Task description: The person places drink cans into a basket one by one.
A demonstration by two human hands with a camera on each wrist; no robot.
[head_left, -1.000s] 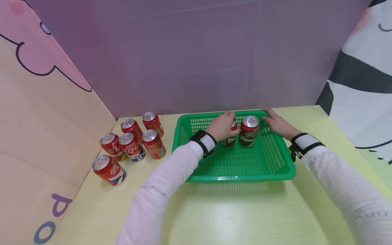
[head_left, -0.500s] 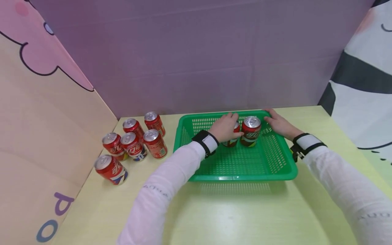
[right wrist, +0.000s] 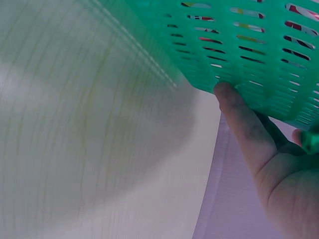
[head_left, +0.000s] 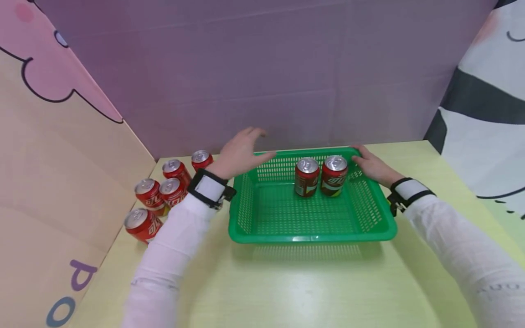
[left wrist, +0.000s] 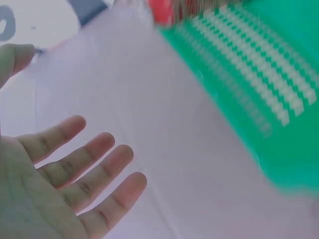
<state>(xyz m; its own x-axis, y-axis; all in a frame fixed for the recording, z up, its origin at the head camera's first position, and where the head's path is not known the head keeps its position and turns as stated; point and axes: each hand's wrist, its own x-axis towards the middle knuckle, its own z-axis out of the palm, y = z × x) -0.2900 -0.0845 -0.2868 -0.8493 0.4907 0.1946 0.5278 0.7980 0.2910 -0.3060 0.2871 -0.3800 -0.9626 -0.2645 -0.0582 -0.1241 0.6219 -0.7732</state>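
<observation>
A green plastic basket stands on the table with two red soda cans upright inside, one can left of the other can. My left hand is in the air over the basket's far left corner. Its fingers are spread and hold nothing, as the left wrist view shows with the bare palm. My right hand grips the basket's far right corner at the rim. In the right wrist view a finger of that hand presses the basket's perforated outer wall.
Several more red soda cans stand at the table's left, among them a front can and a back can partly behind my left hand. A purple wall borders the table's far edge, with a cream panel at the left.
My left hand has let go of the left can in the basket and moved up and left, its fingers spreading. The can stays beside the other one. My right hand keeps its place.
</observation>
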